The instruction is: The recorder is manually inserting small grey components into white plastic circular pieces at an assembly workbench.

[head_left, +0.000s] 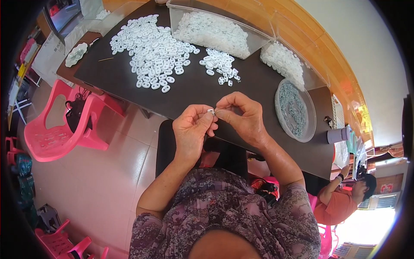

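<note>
In front of my body, at the table's near edge, both hands meet. My left hand [189, 127] pinches a small white plastic piece [211, 111] between thumb and forefinger. Thumb and forefinger of my right hand [245, 118] are closed right beside it on something thin and pale, too small to name. Beyond the hands lies a wide heap of white oval pieces [157, 56] with two holes each. To its right is a smaller group of similar white pieces [219, 61]. A round clear tray [279, 118] on the right holds small grey-green parts [293, 108].
Clear plastic bins [258, 39] full of whitish pieces line the dark table's [129, 88] far side. A purple-grey cup [338, 135] stands at right. Pink chairs [64, 129] are on the left. A person in orange [338, 205] sits at far right.
</note>
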A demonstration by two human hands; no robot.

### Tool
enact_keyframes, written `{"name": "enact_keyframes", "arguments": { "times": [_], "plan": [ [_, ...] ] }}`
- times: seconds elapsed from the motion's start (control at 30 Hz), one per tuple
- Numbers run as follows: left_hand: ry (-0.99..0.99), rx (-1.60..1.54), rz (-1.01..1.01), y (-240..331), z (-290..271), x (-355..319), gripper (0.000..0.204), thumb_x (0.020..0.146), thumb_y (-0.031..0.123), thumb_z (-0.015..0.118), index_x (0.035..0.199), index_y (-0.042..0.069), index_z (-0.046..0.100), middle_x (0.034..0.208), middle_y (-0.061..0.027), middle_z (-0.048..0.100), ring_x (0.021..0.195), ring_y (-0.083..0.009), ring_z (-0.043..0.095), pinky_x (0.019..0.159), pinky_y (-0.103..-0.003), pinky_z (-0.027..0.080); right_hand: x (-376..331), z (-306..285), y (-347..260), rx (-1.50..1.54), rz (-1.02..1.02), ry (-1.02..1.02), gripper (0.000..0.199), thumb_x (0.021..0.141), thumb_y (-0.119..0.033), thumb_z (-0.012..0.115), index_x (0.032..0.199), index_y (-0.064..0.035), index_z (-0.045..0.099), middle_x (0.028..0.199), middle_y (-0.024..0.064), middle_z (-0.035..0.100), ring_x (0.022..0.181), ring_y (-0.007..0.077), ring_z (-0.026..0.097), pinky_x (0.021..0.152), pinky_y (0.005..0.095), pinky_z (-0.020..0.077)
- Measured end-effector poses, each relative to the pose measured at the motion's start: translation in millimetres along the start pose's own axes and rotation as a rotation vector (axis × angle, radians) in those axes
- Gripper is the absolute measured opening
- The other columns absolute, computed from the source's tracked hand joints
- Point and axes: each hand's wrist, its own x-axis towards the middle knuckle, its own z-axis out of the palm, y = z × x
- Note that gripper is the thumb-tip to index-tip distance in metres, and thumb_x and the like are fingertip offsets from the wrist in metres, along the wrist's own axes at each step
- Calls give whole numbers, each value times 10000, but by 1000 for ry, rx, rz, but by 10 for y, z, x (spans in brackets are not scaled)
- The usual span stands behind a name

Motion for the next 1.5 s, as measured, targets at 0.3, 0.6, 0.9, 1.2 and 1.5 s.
{"name": "enact_keyframes", "arguments": {
  "times": [0.3, 0.6, 0.9, 1.2, 1.5],
  "plan": [
    [103, 189, 165, -155, 61, -70, 85, 881, 44, 557, 937, -12, 586, 763, -27, 589, 604, -52, 521, 506, -166, 415, -14, 78, 41, 46, -5, 17, 114, 755, 11, 647, 861, -6, 611, 769, 6, 604, 729, 59, 547, 653, 208, 447],
    [87, 27, 106, -97, 57, -14, 103, 882, 24, 544, 961, -30, 584, 766, -45, 593, 613, -67, 543, 505, -175, 434, -21, 87, 101, 69, -52, 41, 119, 774, 16, 640, 889, 0, 614, 821, 15, 595, 748, 62, 540, 654, 208, 446],
    [99, 62, 119, -125, 51, -22, 104, 881, 15, 544, 964, -31, 586, 774, -35, 591, 625, -61, 547, 514, -169, 433, 5, 90, 138, -151, -196, 33, 54, 761, 9, 621, 813, -6, 618, 763, 37, 569, 724, 126, 528, 643, 252, 425],
    [66, 25, 64, -130, 57, 22, 98, 880, 19, 544, 947, -38, 586, 784, -61, 608, 627, -80, 560, 528, -186, 452, 31, 38, 161, -273, -367, 55, 71, 711, 10, 621, 774, -21, 607, 698, 70, 550, 654, 244, 500, 589, 327, 410],
    [107, -25, 41, -120, 31, 266, 139, 878, 76, 561, 951, -41, 580, 794, -125, 631, 602, -146, 593, 518, -249, 488, -520, -595, -1101, -267, -1007, 347, 186, 854, -68, 456, 976, -62, 597, 761, 37, 562, 669, 151, 477, 604, 267, 407]
  ]
}}
